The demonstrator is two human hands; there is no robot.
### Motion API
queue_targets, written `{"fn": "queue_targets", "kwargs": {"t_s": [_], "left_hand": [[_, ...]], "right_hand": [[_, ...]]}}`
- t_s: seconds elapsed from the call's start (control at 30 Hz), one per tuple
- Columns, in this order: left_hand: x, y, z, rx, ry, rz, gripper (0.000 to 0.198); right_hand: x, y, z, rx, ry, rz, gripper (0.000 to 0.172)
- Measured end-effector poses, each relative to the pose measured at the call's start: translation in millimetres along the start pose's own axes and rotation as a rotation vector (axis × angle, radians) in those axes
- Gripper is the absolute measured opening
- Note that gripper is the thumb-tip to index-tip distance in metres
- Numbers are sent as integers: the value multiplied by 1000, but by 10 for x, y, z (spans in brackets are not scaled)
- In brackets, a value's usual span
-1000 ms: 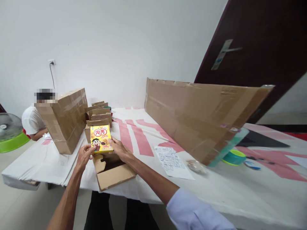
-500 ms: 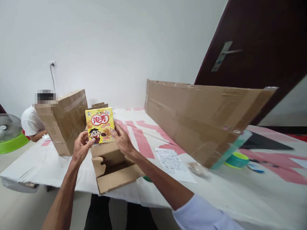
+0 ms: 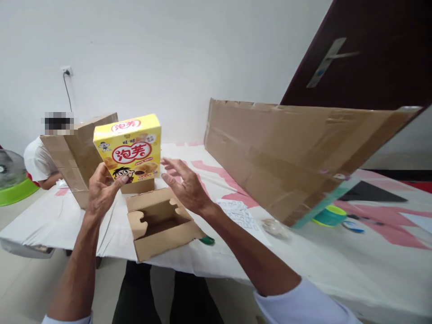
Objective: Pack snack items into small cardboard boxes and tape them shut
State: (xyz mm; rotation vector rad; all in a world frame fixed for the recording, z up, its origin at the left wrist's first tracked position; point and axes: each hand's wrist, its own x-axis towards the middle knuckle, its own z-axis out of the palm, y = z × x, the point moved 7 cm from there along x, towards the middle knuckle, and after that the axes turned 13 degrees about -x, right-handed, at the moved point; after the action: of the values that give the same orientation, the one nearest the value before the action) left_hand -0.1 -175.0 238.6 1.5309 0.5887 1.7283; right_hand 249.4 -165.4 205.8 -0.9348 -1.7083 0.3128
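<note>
A yellow snack box [image 3: 135, 153] with red-and-white lettering and a cartoon figure is held up, tilted, in my left hand [image 3: 103, 189]. The thumb presses on its front face and the fingers go behind it. My right hand [image 3: 184, 182] is just to the right of the box, apart from it, fingers spread and holding nothing. Below both hands an open cardboard box [image 3: 165, 247] lies on the table with its flaps raised; I see only its shadowed inside. Behind the snack box, another piece of brown cardboard [image 3: 145, 186] is partly hidden.
A tall cardboard panel [image 3: 270, 157] stands at right, another carton [image 3: 70, 157] at left with a person [image 3: 37, 157] behind it. On the cloth-covered table [image 3: 222, 265] lie a printed sheet [image 3: 243, 218], a clear wrapped item [image 3: 275, 228], a green object [image 3: 207, 240] and a teal tape roll [image 3: 330, 216].
The snack box has come up and closer, tilting so its top face shows. My right hand has let go of it and moved right, while my left hand keeps hold.
</note>
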Motion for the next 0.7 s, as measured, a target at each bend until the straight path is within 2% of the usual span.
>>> {"fn": "queue_targets", "kwargs": {"t_s": [0.13, 0.2, 0.23, 0.33, 0.4, 0.53, 0.7], "left_hand": [[55, -568, -447, 41, 102, -97, 66], [21, -898, -655, 53, 144, -185, 70], [-12, -1057, -747, 67, 164, -228, 71], [-136, -1469, -947, 104, 195, -307, 69], [-214, -1708, -1013, 115, 191, -348, 66], [-298, -2143, -1020, 108, 149, -432, 61], [-267, -2603, -973, 84, 158, -482, 63]], "right_hand": [[-300, 890, 240, -139, -246, 350, 39], [-465, 1120, 318, -104, -326, 411, 31], [-524, 1182, 325, -81, -324, 426, 29], [-631, 1291, 262, -70, -236, 512, 31], [-677, 1312, 258, -48, -258, 561, 30], [-756, 1284, 331, 41, -427, 538, 27], [-823, 1310, 331, 39, -350, 487, 30]]}}
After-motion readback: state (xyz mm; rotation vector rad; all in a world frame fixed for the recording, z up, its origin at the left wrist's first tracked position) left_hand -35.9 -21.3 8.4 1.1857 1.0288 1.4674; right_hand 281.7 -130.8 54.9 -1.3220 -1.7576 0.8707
